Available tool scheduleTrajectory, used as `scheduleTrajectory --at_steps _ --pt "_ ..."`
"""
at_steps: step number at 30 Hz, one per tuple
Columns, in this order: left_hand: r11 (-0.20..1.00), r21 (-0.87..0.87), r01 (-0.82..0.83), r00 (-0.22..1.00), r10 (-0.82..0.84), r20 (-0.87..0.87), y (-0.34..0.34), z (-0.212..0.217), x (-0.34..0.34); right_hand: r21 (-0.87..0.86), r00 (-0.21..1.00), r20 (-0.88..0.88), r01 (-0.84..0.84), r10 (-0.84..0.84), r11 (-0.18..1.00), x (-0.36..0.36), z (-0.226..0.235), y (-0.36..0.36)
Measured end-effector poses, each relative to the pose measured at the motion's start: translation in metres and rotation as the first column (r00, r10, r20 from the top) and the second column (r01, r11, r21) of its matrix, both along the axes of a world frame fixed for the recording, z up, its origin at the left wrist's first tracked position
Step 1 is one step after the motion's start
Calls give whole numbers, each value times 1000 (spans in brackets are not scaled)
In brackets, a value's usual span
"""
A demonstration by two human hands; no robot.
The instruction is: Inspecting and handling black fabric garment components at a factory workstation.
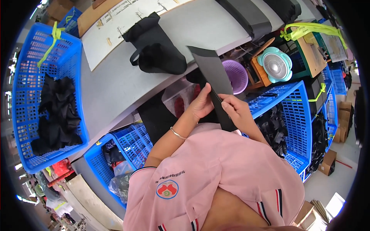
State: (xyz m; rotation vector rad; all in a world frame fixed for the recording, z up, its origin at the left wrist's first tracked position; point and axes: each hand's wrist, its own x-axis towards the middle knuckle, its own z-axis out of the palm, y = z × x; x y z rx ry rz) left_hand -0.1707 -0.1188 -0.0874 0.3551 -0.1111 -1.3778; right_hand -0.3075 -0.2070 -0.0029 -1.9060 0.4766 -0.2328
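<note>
A long dark grey and black fabric strip (211, 69) is held up before my chest, its far end reaching over the table edge. My left hand (203, 103) grips its left edge, thumb on top and the other fingers mostly hidden. On the opposite edge, my right hand (236, 109) pinches the strip with thumb and curled fingers. Beyond my left hand, a rolled black fabric piece (162, 57) with a small loop lies on the grey table (111, 73). Another flat black piece (156, 115) hangs below the table edge, beside my left forearm.
A blue crate (83, 92) with black fabric stands at the left; another blue crate (129, 148) is below the table. Stacked dark sheets (246, 17) lie at the far right. A purple basket (234, 77), a teal fan (275, 63) and blue crates (296, 123) are to my right.
</note>
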Motion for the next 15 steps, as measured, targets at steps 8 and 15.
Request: scheduleTrajectory --at_steps 8,15 --pt "919 194 -343 928 299 223 26 50 11 6 989 100 109 -109 994 -5 2 15" --pt "830 267 -490 830 351 433 39 62 13 -290 974 199 165 -109 943 22 -4 28"
